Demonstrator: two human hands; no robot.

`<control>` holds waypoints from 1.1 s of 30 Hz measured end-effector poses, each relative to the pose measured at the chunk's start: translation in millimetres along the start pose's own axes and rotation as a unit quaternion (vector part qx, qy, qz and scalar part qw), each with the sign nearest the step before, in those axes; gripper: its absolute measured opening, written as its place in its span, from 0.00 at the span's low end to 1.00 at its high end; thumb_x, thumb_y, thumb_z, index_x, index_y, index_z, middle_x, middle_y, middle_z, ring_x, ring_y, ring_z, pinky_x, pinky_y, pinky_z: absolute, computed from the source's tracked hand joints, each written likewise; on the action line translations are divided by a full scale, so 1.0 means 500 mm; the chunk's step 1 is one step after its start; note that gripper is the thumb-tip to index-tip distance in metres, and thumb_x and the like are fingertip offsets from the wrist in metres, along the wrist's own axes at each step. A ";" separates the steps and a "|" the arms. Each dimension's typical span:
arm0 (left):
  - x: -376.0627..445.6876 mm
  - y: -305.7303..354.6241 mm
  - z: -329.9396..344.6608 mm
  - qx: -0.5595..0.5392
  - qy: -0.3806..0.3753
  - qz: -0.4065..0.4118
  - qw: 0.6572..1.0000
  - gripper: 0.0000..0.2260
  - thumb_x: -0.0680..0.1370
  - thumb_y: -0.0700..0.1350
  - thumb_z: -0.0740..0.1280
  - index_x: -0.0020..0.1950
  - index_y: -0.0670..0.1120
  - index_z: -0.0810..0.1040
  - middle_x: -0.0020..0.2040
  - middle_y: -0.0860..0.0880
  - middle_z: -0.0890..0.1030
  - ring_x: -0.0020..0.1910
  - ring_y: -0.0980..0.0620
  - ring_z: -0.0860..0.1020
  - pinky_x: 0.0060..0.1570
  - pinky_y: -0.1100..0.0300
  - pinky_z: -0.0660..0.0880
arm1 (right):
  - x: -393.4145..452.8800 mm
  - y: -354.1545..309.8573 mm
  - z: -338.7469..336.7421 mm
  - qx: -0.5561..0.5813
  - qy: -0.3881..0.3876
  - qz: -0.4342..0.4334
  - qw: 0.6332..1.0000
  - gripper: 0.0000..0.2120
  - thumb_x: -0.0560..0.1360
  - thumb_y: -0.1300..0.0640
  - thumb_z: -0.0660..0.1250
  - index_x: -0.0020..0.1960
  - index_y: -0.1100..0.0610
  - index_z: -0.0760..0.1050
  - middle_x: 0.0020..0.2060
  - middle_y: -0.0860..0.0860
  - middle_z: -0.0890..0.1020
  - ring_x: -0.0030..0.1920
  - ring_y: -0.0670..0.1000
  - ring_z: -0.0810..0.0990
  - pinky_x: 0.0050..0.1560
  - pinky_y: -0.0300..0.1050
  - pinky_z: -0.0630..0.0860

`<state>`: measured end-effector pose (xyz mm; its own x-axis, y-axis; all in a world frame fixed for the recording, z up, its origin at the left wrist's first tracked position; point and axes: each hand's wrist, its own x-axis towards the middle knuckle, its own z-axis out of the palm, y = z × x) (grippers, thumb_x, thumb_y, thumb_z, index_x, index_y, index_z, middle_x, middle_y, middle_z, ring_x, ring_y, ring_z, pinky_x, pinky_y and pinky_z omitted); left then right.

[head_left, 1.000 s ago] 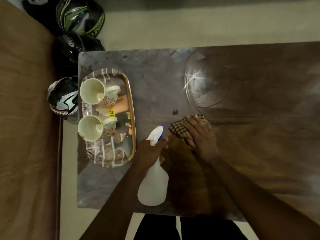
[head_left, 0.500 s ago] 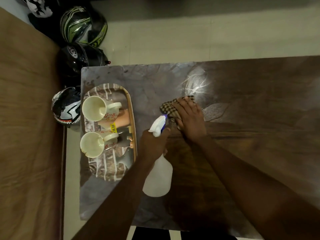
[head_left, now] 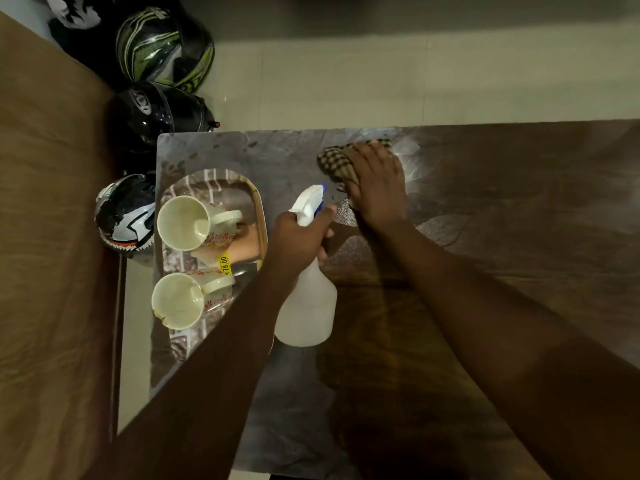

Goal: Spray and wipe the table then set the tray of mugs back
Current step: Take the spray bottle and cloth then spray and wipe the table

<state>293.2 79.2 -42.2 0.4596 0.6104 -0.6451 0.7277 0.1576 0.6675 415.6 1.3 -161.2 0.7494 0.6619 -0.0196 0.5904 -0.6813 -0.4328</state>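
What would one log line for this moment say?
phase: wiping | right hand: presses checked cloth on table | left hand: grips spray bottle | tray: two mugs, table's left end

Dark table [head_left: 519, 209], mug tray [head_left: 261, 216] at left end, checked cloth [head_left: 334, 162]

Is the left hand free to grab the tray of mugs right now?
Probably not: the left hand grips the spray bottle. The tray lies just beside it, nothing between, so it would need to put the bottle down first.
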 end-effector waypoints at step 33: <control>0.062 -0.005 -0.072 -0.015 0.054 -0.004 0.998 0.11 0.74 0.49 0.69 0.36 0.43 0.77 0.24 0.47 0.76 0.21 0.51 0.74 0.31 0.52 0.76 | 0.015 -0.069 0.061 -0.003 -0.045 -0.233 0.971 0.21 0.75 0.51 0.60 0.67 0.54 0.70 0.67 0.53 0.73 0.69 0.56 0.67 0.67 0.57 0.62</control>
<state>287.6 125.6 -50.4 0.3951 0.6887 -0.6079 0.7151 0.1849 0.6742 391.9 39.4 -174.1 0.3714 0.9233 0.0980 0.8607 -0.3028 -0.4093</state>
